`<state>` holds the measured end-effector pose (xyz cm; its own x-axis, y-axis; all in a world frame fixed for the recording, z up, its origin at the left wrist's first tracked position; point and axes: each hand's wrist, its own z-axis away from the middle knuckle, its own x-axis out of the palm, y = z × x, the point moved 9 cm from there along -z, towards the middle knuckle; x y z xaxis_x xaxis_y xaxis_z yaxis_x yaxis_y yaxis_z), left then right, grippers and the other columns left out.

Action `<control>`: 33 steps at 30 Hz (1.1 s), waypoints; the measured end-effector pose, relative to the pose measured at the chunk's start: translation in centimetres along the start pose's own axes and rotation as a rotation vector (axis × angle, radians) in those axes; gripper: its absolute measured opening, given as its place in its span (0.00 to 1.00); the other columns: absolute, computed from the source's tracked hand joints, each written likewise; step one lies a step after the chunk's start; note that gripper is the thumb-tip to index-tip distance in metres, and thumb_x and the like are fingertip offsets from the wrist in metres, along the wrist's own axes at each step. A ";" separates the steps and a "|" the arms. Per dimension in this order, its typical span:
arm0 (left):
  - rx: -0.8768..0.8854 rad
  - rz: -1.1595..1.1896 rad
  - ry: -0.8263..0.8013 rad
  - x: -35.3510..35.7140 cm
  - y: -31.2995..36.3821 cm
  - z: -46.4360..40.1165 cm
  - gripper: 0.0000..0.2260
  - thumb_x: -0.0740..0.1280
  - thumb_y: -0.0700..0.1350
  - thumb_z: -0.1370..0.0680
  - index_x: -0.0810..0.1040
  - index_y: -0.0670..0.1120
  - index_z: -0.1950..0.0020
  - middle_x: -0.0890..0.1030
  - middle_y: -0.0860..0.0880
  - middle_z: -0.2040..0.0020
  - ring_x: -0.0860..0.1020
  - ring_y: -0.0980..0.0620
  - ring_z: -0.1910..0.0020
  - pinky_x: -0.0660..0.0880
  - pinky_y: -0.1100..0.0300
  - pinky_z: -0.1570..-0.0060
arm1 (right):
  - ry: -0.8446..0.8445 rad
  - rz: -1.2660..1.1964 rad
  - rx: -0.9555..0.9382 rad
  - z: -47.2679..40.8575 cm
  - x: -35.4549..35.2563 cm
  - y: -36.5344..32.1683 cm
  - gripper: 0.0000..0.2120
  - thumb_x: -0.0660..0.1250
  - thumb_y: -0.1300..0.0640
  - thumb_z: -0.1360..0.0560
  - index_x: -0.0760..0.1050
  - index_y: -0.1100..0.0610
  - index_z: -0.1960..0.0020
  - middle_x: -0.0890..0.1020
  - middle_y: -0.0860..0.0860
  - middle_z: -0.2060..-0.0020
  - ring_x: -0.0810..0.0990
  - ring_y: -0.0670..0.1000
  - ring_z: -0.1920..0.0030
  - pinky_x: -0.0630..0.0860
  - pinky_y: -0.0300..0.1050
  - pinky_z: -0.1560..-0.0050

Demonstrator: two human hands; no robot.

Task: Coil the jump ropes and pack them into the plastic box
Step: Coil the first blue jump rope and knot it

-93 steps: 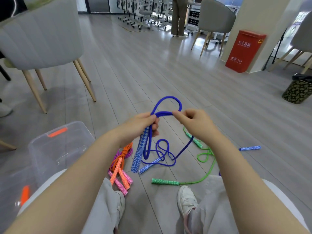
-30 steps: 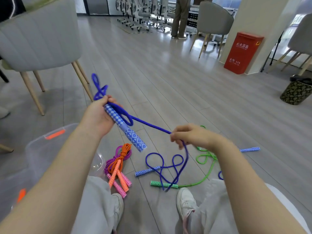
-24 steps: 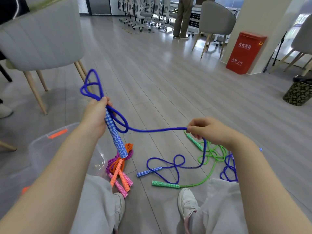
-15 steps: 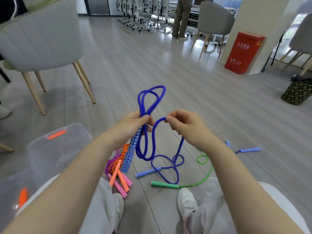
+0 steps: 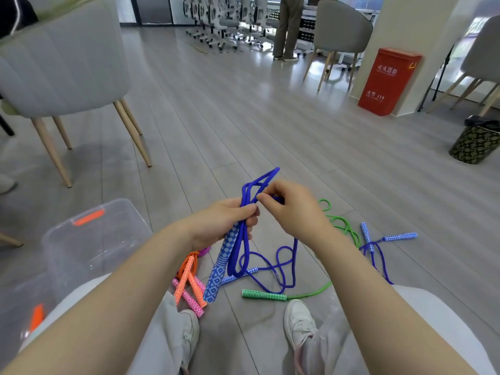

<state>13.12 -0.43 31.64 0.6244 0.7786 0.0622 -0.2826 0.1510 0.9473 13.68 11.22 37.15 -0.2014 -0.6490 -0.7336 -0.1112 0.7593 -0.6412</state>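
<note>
Since half a second ago, both hands are lowered slightly and the blue loops are drawn narrower. One blue rope (image 5: 240, 255) is gripped with its handle by the left hand (image 5: 221, 226), fingers curled around both; its cord is pinched by the right hand (image 5: 290, 209) at the loop tops. Four more ropes are seen on the floor: orange (image 5: 186, 272), pink (image 5: 189, 300), green (image 5: 263, 295), and a second blue rope (image 5: 378, 250). One clear plastic box (image 5: 89, 239) is set at the left.

Both forearms reach forward, left hand (image 5: 224, 224) with fingers curled closed, right hand (image 5: 290, 209) pinching just beside it.
</note>
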 end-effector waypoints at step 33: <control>0.235 0.018 0.165 -1.6 0.7 -1.5 0.10 0.61 0.49 0.19 0.79 0.49 0.43 0.84 0.50 0.52 0.81 0.54 0.51 0.76 0.60 0.50 | -0.085 -0.238 0.021 0.9 3.4 -1.1 0.05 0.67 0.59 0.27 0.71 0.53 0.54 0.78 0.48 0.65 0.74 0.44 0.67 0.72 0.35 0.65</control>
<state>10.86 -0.62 31.77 0.4881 0.8716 0.0458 -0.1041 0.0060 0.9946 13.98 8.13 35.15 -0.0896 -0.8119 -0.5768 -0.1249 0.5837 -0.8023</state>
